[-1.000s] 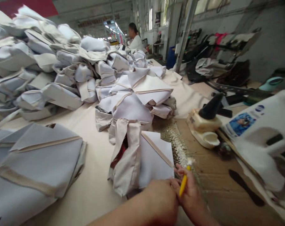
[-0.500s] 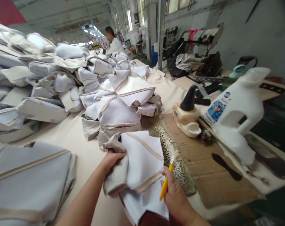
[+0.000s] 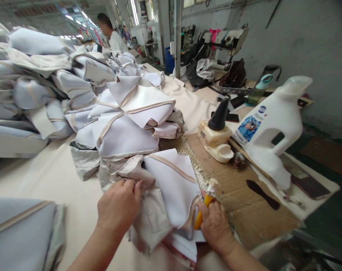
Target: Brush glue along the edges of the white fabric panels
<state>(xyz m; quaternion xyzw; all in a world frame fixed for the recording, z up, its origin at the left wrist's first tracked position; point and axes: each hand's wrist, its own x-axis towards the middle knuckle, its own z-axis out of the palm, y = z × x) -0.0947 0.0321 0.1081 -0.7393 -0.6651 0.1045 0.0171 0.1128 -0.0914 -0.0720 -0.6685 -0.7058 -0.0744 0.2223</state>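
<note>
My left hand (image 3: 121, 203) is closed on the beige cloth of a sewn bag piece (image 3: 171, 180), which has stiff white panels and tan tape along its seams. My right hand (image 3: 217, 226) is wrapped round a yellow-handled brush (image 3: 207, 201), its pale bristles pointing away from me. The fingers of that hand also press against the right edge of the white panel. Under the panel's right side lies a glue-crusted board (image 3: 197, 165), partly covered by the piece.
Similar pieces heap up at the left (image 3: 60, 75) and just ahead (image 3: 131, 124). On the right, a cardboard sheet (image 3: 244, 210) bears a glue pot with a black cone (image 3: 216, 131) and a dark flat blade (image 3: 263, 194). Beside it stands a cut white jug (image 3: 286, 109). A person (image 3: 114, 39) is farther back.
My left hand has moved left with the beige cloth, now seen from its back. The white panel's near right part has bent upward. My view has turned slightly right.
</note>
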